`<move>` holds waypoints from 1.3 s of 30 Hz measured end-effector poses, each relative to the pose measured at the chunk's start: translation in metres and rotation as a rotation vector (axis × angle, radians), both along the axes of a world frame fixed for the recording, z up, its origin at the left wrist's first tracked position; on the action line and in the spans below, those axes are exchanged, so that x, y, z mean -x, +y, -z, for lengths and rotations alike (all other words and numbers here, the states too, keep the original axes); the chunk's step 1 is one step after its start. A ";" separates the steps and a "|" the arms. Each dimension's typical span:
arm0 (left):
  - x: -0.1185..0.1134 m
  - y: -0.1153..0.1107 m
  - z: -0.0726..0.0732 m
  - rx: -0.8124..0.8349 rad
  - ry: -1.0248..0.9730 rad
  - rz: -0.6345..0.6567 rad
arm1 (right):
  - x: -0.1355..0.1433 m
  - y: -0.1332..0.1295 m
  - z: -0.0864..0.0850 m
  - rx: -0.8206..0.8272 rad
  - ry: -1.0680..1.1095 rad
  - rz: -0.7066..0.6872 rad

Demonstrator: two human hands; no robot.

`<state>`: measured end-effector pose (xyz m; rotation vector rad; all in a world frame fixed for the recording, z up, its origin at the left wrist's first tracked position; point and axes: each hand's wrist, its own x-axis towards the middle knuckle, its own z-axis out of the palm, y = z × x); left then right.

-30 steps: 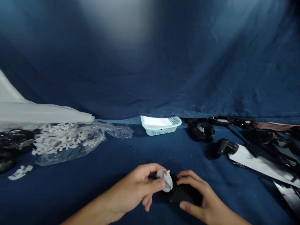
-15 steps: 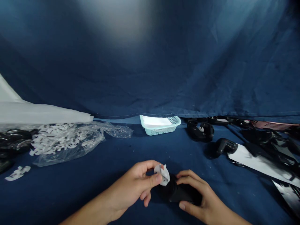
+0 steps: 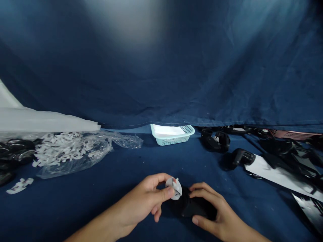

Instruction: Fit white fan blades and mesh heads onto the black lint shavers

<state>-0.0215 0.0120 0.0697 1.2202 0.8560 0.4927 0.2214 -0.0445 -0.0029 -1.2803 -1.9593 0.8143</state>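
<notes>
Between thumb and fingers, my left hand pinches a small round white plastic part with raised tabs on its face. Just right of it, my right hand is wrapped around a black plastic housing that lies on the blue cloth. The white part is held beside and slightly above the housing's left end. Dark shadow hides the details of the housing.
At the left, a clear bag holds a heap of white plastic pieces; one loose white piece lies nearer. A light-blue basket stands at the back. Black parts and a white strip lie at the right.
</notes>
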 end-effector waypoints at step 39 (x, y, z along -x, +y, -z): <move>0.000 -0.001 0.010 -0.036 0.012 0.102 | 0.002 0.002 0.000 -0.591 -0.212 -0.100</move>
